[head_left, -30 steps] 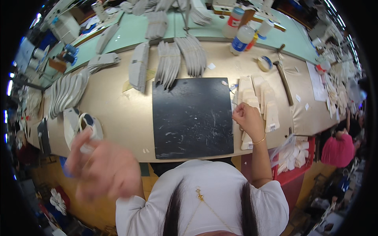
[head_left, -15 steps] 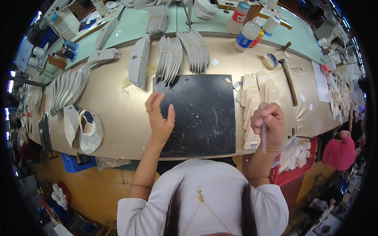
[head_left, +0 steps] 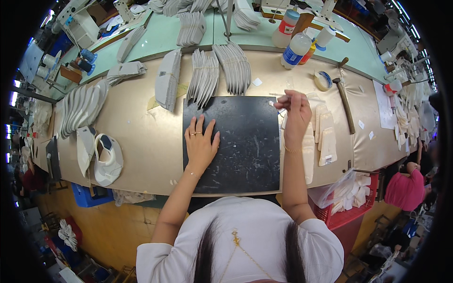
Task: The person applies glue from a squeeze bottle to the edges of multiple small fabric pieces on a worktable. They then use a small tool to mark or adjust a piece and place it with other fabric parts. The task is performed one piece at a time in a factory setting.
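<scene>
My left hand (head_left: 201, 144) lies on the black mat (head_left: 245, 165) with its fingers spread and nothing in them. Beyond the far right corner of that mat, my right hand (head_left: 297, 111) is raised with its fingers closed around a thin, pale, pen-like stick (head_left: 317, 99). Part of the stick is hidden by the fingers. Overlapping cream fabric pieces (head_left: 327, 146) lie in rows beside my right forearm. Past the mat's far edge stand bundles of grey shoe-upper pieces (head_left: 204, 75), close to my left fingertips.
A white shoe upper (head_left: 108, 160) and several curved pieces (head_left: 82, 108) sit at the left. Rightward lie a hammer (head_left: 345, 106) and a tape roll (head_left: 323, 80). Bottles (head_left: 296, 49) stand at the back. A red basket (head_left: 351, 212) of pieces is by the table's near edge.
My left hand has come down onto the mat and flattened. My right hand has moved away from my body and leftward, still holding the stick, uncovering more of the cream pieces.
</scene>
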Motion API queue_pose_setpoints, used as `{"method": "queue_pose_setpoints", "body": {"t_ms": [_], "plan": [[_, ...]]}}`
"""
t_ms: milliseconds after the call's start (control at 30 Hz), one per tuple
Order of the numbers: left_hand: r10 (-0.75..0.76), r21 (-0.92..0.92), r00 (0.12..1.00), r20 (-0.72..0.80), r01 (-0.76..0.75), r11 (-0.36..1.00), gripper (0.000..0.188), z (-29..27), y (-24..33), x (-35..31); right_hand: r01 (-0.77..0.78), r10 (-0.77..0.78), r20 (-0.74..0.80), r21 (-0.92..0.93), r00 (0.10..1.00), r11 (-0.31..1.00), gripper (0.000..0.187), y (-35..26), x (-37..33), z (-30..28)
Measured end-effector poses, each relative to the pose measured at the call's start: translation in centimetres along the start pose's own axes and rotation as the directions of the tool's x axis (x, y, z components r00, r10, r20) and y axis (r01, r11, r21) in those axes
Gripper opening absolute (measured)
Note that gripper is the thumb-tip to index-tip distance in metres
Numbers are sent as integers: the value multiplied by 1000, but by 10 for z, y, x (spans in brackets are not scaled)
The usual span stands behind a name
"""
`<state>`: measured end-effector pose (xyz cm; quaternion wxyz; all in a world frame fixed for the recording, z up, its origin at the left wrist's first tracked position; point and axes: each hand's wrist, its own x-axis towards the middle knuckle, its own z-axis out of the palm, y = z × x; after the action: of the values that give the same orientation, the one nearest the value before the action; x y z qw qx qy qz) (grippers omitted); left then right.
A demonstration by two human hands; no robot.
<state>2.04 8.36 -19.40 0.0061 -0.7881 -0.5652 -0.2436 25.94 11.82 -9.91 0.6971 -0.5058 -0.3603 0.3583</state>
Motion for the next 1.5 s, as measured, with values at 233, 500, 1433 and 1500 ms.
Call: {"method": "queue_pose_setpoints", "body": {"t_ms": [233, 500, 1433, 1500], "plan": [[-6, -10, 999, 37, 7, 1000, 40, -1, 0, 1, -52, 35, -68, -262, 997, 964, 31, 90, 56, 9], [49, -259, 991, 124, -15, 966, 40, -4, 37, 29, 71, -81, 11, -621, 997, 781, 31, 108, 59, 17], [107, -131, 945, 308, -69, 989, 52, 91, 97, 126, 139, -41, 144, -781, 989, 609, 19, 112, 81, 18], [125, -101, 962, 241, -103, 990, 50, 90, 96, 124, 106, -34, 110, -753, 993, 649, 21, 106, 81, 22]]}}
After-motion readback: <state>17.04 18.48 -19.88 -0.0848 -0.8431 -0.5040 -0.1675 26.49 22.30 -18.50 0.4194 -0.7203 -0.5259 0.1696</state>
